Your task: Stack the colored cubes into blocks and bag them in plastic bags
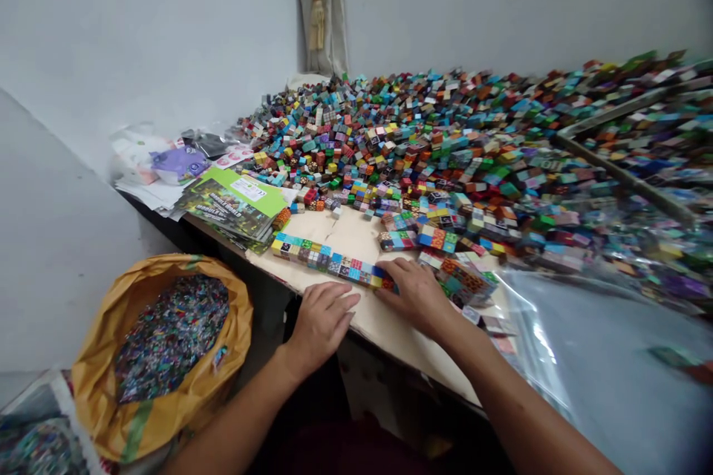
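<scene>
A long row of small coloured cubes point(326, 260) lies across a bare wooden patch of the table point(384, 326). My right hand point(415, 293) rests at the row's right end, fingers curled against the last cubes. My left hand point(323, 319) lies flat on the wood just in front of the row, fingers stretched out, holding nothing. A short block of joined cubes point(465, 280) sits just right of my right hand. Behind the row spreads a huge heap of loose coloured cubes point(445, 141).
A stack of green printed leaflets point(237, 204) and plastic-wrapped packets point(172, 163) lie at the table's left end. A yellow sack point(161, 356) full of cubes stands on the floor to the left. Clear plastic sheeting point(601, 356) covers the right side. A wall runs behind.
</scene>
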`<state>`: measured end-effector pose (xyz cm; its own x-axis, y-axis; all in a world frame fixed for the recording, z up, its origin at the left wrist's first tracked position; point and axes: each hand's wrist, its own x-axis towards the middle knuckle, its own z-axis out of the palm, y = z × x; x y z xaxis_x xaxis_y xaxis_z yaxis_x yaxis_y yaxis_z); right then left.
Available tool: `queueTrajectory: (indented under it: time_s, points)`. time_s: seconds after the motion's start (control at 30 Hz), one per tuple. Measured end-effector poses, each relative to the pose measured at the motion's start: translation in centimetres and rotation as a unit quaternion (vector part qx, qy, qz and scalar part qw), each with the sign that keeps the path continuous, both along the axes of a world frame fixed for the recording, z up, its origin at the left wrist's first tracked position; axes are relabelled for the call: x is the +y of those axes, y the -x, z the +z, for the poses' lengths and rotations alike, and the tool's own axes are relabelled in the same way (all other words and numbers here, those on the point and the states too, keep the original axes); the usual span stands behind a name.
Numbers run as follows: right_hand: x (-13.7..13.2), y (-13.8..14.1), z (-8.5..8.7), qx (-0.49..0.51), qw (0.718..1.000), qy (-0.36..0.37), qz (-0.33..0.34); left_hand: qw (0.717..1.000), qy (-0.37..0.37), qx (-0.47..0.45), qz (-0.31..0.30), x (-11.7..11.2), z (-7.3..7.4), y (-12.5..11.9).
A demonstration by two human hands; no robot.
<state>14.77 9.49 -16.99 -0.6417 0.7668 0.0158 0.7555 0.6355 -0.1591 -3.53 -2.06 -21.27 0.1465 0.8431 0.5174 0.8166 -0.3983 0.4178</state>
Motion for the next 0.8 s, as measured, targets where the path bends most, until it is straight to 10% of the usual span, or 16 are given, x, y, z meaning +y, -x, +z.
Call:
queueTrajectory:
  time_s: [0.8]
  points:
    - [1.1, -0.3, -1.1, 0.128, 0.992, -0.003, 0.014, 0.994, 0.068, 0.074, 0.030, 2.1, 0.1, -1.1]
